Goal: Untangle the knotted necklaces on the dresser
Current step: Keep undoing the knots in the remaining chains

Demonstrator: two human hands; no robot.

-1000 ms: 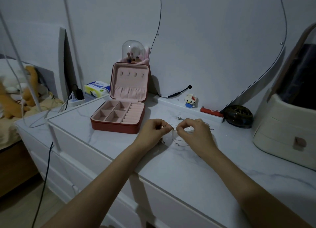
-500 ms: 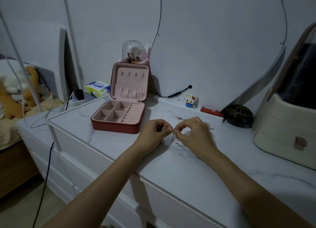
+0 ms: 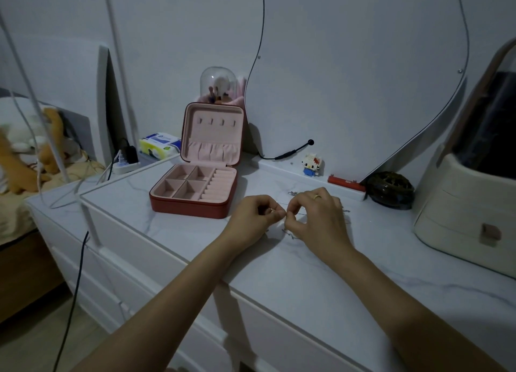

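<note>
Thin silvery necklaces lie in a loose tangle on the pale, marble-veined worktop, their fine chains trailing out under and behind both hands. The left hand and right hand meet fingertip to fingertip just above the surface, each with curled fingers pinching a strand of chain; a gold ring sits on one right finger.

Just left of the hands stands a square jewellery box, red leather-like outside, soft pink lining inside, its lid upright with four small hooks and a gathered pocket, its base split into square cells and ring rolls. Behind it rises a clear glass dome. Along the back ledge sit a small blocky toy figure, a flat red bar and a dark round pierced bowl. A cream plastic drawer unit with rounded corners fills the right side. A tissue pack carries print too small to read.

The worktop's front edge runs close below the wrists; bare surface stretches to the right front.
</note>
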